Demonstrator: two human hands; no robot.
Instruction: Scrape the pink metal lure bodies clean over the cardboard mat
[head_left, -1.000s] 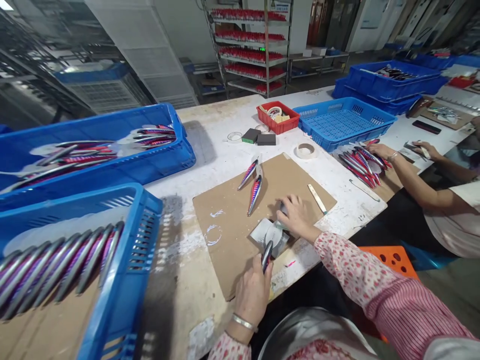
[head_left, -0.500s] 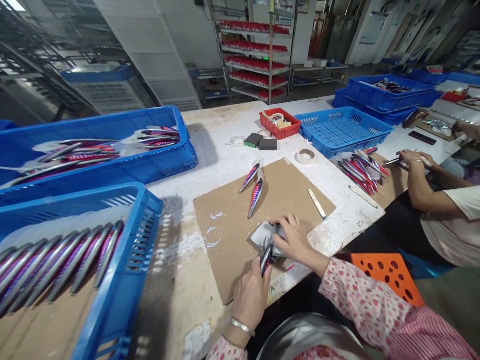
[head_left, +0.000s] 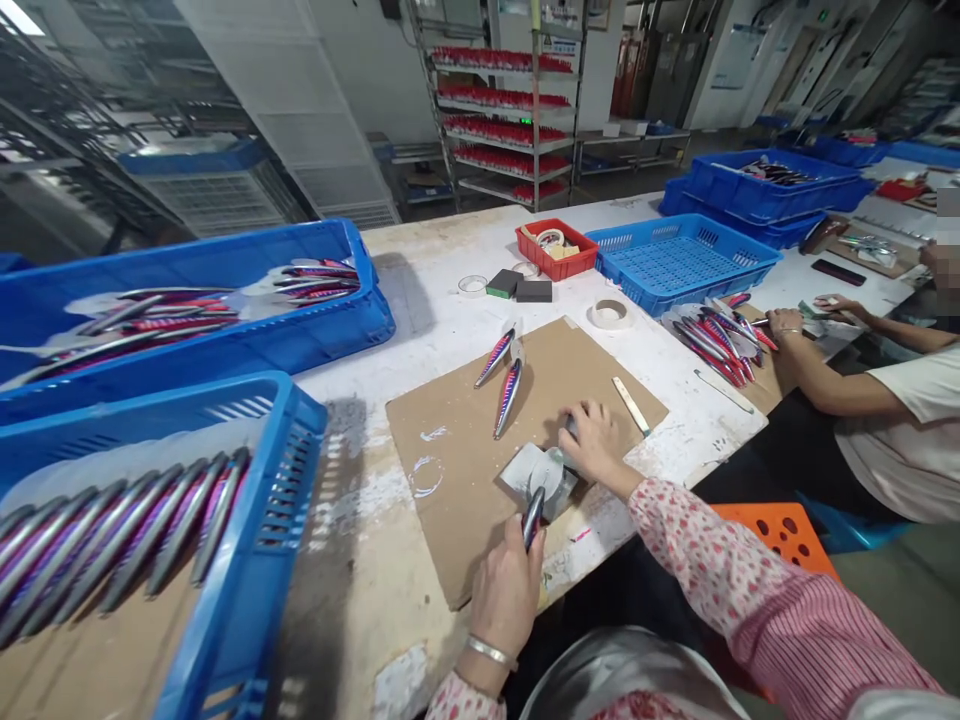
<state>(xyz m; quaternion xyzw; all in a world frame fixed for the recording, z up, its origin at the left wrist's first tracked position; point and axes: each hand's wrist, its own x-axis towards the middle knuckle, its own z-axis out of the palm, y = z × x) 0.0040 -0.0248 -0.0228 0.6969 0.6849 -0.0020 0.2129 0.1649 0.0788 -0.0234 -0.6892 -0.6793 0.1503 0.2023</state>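
My left hand (head_left: 504,585) is closed round the tail end of a slim dark fishing lure (head_left: 533,518). The lure's round clear lip (head_left: 546,476) lies over a grey sheet (head_left: 516,472), perhaps sandpaper, on a cardboard sheet (head_left: 457,410). To the right of the lip, my right hand (head_left: 598,442) is closed on a small dark grey block (head_left: 571,426), mostly covered by the fingers. Beyond my hands, two red and blue lures (head_left: 508,398) with clear lips rest on the cardboard. A cream-coloured knife-like tool (head_left: 632,406) lies at its right edge.
Blue crates (head_left: 300,470) of lures stand at the left. Farther back are black blocks (head_left: 534,291), a tape roll (head_left: 610,314), a red basket (head_left: 556,250) and a blue basket (head_left: 686,262). A co-worker's arm (head_left: 825,385) is at the right, near a lure pile (head_left: 716,340).
My right hand has moved right, off the lure's lip, uncovering the lip and the grey sheet. My left hand keeps its hold on the lure. The co-worker's hands have shifted.
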